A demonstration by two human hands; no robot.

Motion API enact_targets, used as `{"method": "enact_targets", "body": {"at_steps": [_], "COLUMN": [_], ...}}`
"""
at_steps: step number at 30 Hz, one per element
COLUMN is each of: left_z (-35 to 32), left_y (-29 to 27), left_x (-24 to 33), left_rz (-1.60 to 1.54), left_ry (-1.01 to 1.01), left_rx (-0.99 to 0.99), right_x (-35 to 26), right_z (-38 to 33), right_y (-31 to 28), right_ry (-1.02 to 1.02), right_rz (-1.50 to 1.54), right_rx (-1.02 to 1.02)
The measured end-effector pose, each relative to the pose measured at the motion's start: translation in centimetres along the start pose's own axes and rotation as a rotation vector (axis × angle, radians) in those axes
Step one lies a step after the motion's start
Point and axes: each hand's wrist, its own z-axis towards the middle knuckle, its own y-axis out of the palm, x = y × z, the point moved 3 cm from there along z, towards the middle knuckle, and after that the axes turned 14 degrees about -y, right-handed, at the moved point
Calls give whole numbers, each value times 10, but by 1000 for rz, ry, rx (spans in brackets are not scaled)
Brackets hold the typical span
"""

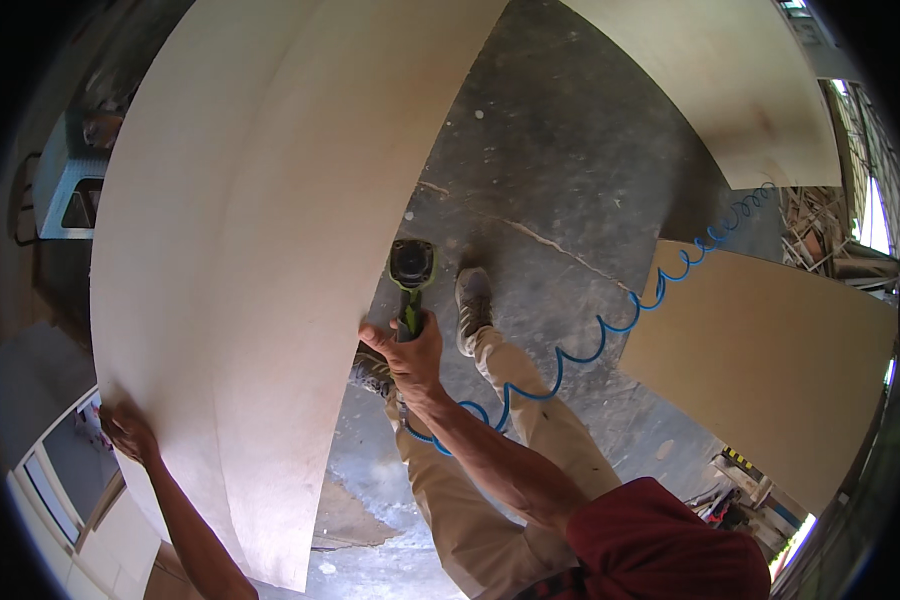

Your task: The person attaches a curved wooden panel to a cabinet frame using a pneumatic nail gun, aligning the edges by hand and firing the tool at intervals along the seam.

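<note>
My right hand [410, 355] is wrapped round the handle of a black and green air nailer or stapler [411, 268]; I cannot tell which. Its thumb reaches to the near right edge of a large pale wooden panel [260, 230], and the tool's head sits beside that edge. A blue coiled air hose [560, 380] runs from below the right hand across to the far right. At the panel's left edge is my left hand [130, 432], its fingers bent over the edge and partly hidden.
Another pale panel [730, 80] stands at the far right, with a tan board [770, 350] below it. Scrap wood [815, 230] is piled behind. A light blue box-like machine [70, 185] is at the left. My shoes rest on the grey concrete floor [570, 150].
</note>
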Motion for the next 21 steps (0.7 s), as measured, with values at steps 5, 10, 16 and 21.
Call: {"method": "enact_targets", "body": {"at_steps": [5, 10, 16, 21], "left_z": [-7, 7, 0, 8], "left_y": [7, 2, 3, 1], "left_x": [0, -12, 7, -8], "left_rz": [-35, 37, -27, 12], "left_ry": [-108, -56, -112, -172], "left_rx": [-85, -57, -120, -202], "right_x": [5, 11, 21, 0], "right_z": [9, 6, 8, 9], "right_y": [-5, 10, 8, 4], "right_ry": [10, 13, 68, 92], "right_rz": [-119, 27, 88, -14], "right_rx": [-45, -33, -52, -81]}}
